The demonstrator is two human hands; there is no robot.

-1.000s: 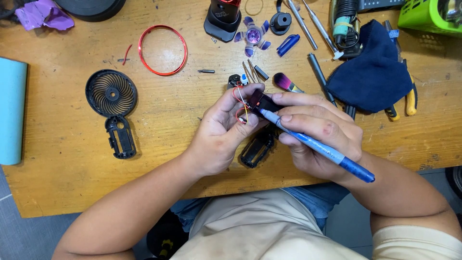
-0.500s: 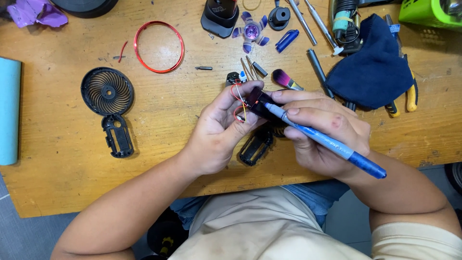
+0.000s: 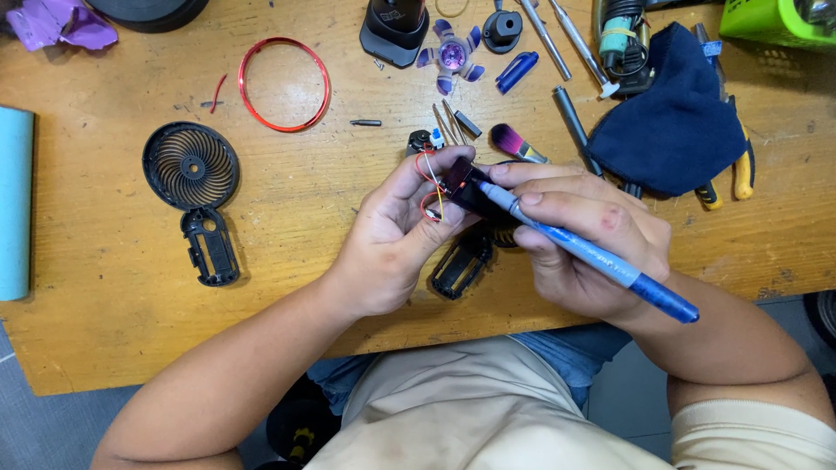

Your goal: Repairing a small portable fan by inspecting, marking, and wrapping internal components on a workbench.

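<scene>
Far left of the table [image 3: 104,339]: a pale blue cylinder [image 3: 15,204] lies at the edge, with a crumpled purple scrap [image 3: 61,24] at the top corner. Next over, a round black fan grille [image 3: 191,165] lies flat, and a small black housing piece [image 3: 210,247] sits just below it, touching or nearly so. Above and to the right, a red wire ring [image 3: 284,83] lies flat, with a short screwdriver bit [image 3: 366,123] beside it.

Centre: your left hand [image 3: 392,239] is clenched around a small black circuit part [image 3: 463,184], thumb and forefinger pinching it above the table edge. Thin red and yellow wires [image 3: 429,187] loop off it by your fingertips. A small motor [image 3: 420,140] lies on the wood just behind that hand. A black open frame piece [image 3: 461,265] sits beneath your two hands, partly hidden.

Further back: a purple fan blade [image 3: 452,56], a black base [image 3: 394,33], a blue cap [image 3: 516,71] and a purple-tipped brush [image 3: 515,143].

Your right hand [image 3: 592,244] grips a blue screwdriver [image 3: 601,258] like a pen, its tip touching the circuit part, its handle angled down to the right.

Right side: a dark blue cloth [image 3: 675,130] covers yellow-handled pliers [image 3: 743,170]. A green case [image 3: 779,19] is at the top corner.
</scene>
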